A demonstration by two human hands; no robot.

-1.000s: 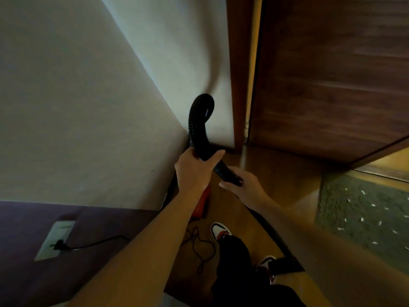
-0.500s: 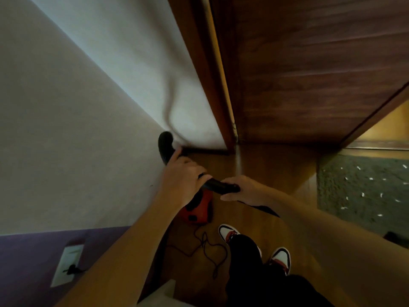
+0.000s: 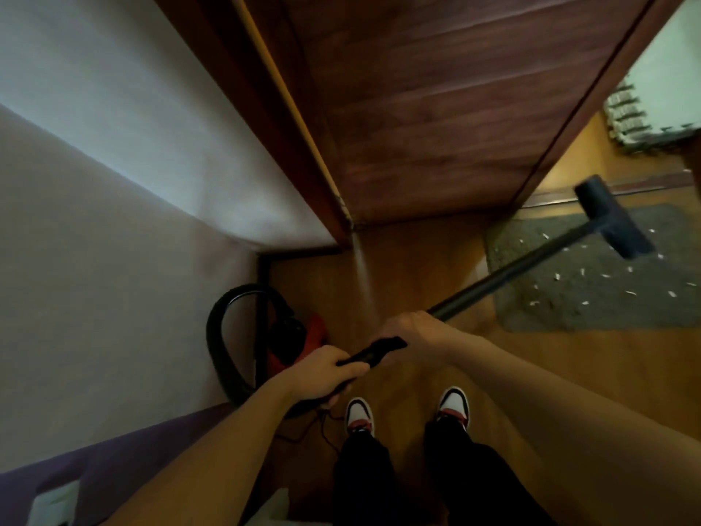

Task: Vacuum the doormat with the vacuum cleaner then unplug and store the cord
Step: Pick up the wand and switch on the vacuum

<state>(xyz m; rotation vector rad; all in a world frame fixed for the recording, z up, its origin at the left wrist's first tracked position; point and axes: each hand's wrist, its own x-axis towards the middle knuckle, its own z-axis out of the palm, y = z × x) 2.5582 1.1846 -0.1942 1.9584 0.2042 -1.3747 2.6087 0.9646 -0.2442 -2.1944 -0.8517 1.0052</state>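
Black plastic forming the vacuum handle [image 3: 373, 351] is being gripped by both bare hands: the left hand [image 3: 322, 373] is curling closed around its rear end, and the right hand [image 3: 413, 332] is wrapping shut over the front, where the handle is joining the wand [image 3: 531, 263]. Running up and to the right from the right hand, the dark wand is ending in a blurred floor nozzle [image 3: 614, 218] that is lying over the far left part of the grey doormat [image 3: 591, 290]; whether the nozzle is touching the pile cannot be told. Small white scraps [image 3: 557, 277] are lying scattered across the doormat, which is resting on the wooden floor [image 3: 398, 282] just beside the open brown door [image 3: 436, 108]. Sitting in the corner against the pale wall [image 3: 113, 260], the red vacuum body [image 3: 299, 347] is partly hidden behind the left hand, with the black ribbed hose [image 3: 220, 343] arching up beside it. A thin cord [image 3: 318, 427] is trailing loosely on the floor near the person's left shoe [image 3: 358, 413], while the right shoe [image 3: 453, 406] is standing just apart from it. A wall outlet plate [image 3: 53, 503] is showing at the lower left edge
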